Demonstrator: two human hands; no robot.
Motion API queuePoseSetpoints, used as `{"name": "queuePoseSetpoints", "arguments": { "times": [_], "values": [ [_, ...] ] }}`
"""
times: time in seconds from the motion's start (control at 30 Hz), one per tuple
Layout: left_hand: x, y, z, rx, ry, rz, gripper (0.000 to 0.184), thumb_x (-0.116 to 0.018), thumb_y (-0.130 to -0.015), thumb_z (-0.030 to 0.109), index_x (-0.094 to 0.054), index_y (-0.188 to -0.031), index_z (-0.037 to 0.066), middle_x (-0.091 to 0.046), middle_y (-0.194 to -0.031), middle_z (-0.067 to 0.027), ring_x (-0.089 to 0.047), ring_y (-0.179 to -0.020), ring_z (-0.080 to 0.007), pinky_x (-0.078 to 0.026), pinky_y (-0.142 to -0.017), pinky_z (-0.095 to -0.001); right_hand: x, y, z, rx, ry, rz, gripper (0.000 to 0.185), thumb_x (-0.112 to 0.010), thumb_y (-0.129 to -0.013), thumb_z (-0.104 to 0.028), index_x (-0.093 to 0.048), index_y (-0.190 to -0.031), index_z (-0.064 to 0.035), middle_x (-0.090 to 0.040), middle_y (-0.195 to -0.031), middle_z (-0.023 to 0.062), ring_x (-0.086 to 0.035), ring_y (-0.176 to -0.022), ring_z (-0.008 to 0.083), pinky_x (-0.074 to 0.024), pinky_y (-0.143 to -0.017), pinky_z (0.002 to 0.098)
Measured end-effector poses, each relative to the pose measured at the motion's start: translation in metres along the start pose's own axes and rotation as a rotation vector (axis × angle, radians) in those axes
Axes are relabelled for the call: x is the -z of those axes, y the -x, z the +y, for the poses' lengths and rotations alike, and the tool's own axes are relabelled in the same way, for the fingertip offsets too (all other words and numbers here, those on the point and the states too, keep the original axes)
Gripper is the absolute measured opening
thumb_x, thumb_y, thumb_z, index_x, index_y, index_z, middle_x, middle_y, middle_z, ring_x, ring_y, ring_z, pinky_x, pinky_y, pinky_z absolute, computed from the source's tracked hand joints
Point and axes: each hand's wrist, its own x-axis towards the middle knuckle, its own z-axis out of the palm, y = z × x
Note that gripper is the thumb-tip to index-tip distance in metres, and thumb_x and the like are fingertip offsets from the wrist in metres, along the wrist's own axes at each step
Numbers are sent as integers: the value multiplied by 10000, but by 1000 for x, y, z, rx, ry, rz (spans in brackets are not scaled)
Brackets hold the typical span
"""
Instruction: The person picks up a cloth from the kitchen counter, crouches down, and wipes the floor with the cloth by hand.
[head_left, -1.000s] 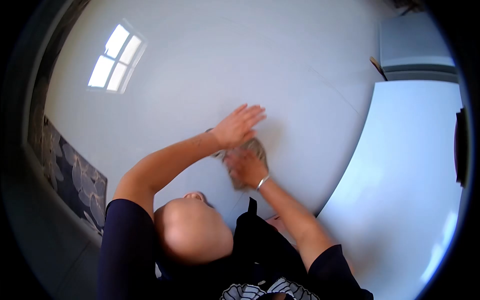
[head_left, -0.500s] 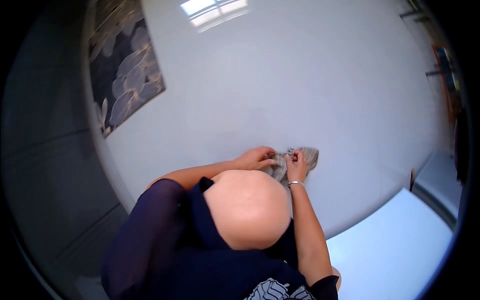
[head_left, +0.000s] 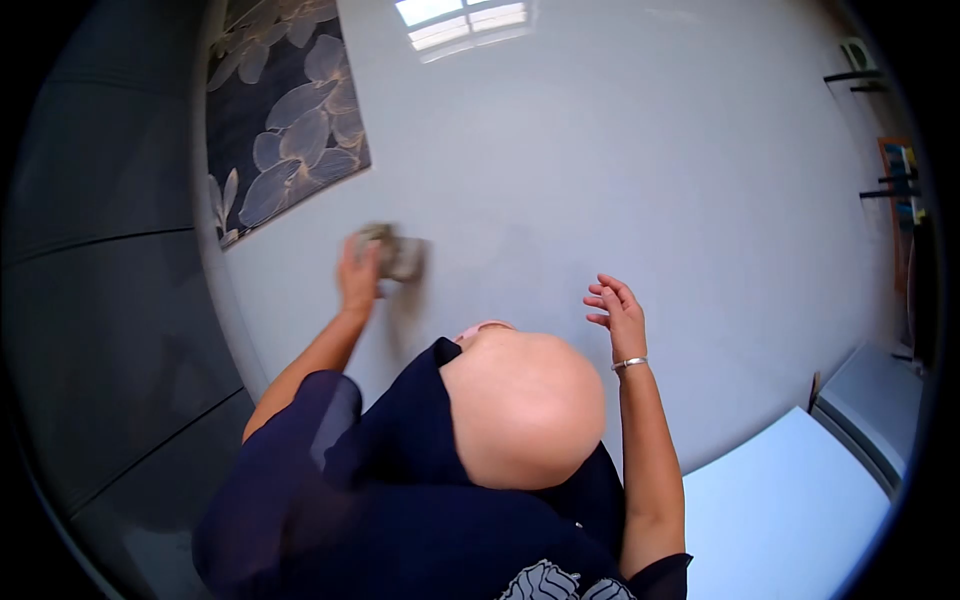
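My left hand [head_left: 357, 275] is closed on a bunched grey-beige cloth [head_left: 404, 258], out over the pale floor on the left. Both the hand and the cloth are smeared by motion, so the cloth's folds are hard to make out. Past my bare knee, my right hand [head_left: 618, 308] hangs above the floor with its fingers apart and slightly curled. It holds nothing, and a silver bracelet [head_left: 630, 363] circles its wrist.
A dark mat with a flower pattern [head_left: 300, 150] lies at the upper left. Dark panels [head_left: 110, 330] run along the left side. A white flat surface [head_left: 790, 505] stands at the lower right. My bent knee [head_left: 525, 415] takes up the middle foreground.
Both hands were together at the cloth beyond my knee. The left hand has since carried the cloth to the left, towards the mat; the right hand has let go and opened.
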Motion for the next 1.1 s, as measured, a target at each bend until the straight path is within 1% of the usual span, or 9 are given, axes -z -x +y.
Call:
{"name": "queuePoseSetpoints", "arguments": {
  "times": [0.03, 0.1, 0.2, 0.27, 0.43, 0.67, 0.8, 0.97, 1.1],
  "values": [
    [26, -33, -75, -150, -191, 123, 614, -582, -959, 383, -453, -1384, -41, -535, -1333, -277, -538, -1201, -411, -427, -1042, -426, 9, -1, 6, -28, 4, 55, 348, -493, -1010, -215, -570, -1292, -26, -651, -1131, 98, -660, -960, 152, -556, -745, 274],
    [61, -44, -116, -62, -254, 258, 635, -545, -979, 356, -372, -1448, -35, -418, -1456, -263, -409, -1340, -399, -298, -1148, -426, 19, 1, 15, -33, 8, 111, 320, -496, -1010, -211, -591, -1255, -28, -668, -1078, 85, -662, -911, 140, -551, -724, 266],
    [22, -65, -213, -37, -516, 303, 640, -540, -975, 332, -333, -1479, -4, -315, -1532, -239, -255, -1439, -370, -152, -1200, -438, 25, 0, 36, -101, 5, 64, 316, -513, -1005, -226, -605, -1235, -29, -666, -1078, 89, -666, -893, 144, -548, -720, 266],
    [-51, -45, -165, -138, -743, 339, 672, -561, -953, 330, -314, -1492, 12, -238, -1569, -226, -152, -1479, -345, -76, -1208, -445, 20, 6, 35, -121, 16, 52, 319, -517, -1003, -228, -605, -1235, -28, -667, -1076, 90, -667, -899, 146, -547, -722, 267],
    [-181, -3, -16, -835, -548, -319, 712, -585, -903, 265, -286, -1534, 130, -214, -1603, -129, -144, -1494, -320, -101, -1202, -494, 19, 18, 29, -157, 17, 13, 324, -529, -1002, -237, -608, -1231, -22, -668, -1072, 97, -669, -913, 158, -544, -743, 277],
    [-303, -59, 85, -1228, -339, -624, 484, -598, -883, 80, -532, -1358, 147, -458, -1467, -90, -404, -1357, -326, -321, -1133, -453, 46, 22, 36, -176, -18, 104, 320, -521, -1005, -238, -614, -1224, -24, -672, -1063, 97, -670, -915, 163, -544, -747, 276],
    [-238, -71, 74, -1048, -348, -614, 482, -597, -876, 35, -555, -1338, 166, -479, -1450, -79, -412, -1352, -320, -331, -1128, -437, 56, 30, 40, -219, 3, 159, 313, -515, -1004, -223, -614, -1223, -23, -672, -1063, 99, -669, -913, 161, -544, -752, 276],
    [-86, -31, -39, -829, -553, -356, 549, -548, -910, 44, -425, -1444, 81, -368, -1517, -170, -335, -1402, -364, -243, -1169, -481, 62, 30, 73, -274, -23, 129, 306, -520, -1000, -217, -616, -1219, -26, -672, -1062, 100, -669, -917, 159, -549, -755, 279],
    [-43, 47, -111, -954, -674, -636, 627, -586, -850, 79, -421, -1456, 85, -350, -1533, -172, -303, -1420, -403, -230, -1169, -520, 53, 30, 83, -304, -12, 75, 303, -536, -996, -219, -619, -1216, -28, -673, -1060, 98, -669, -918, 152, -552, -754, 280]
  ]
}}
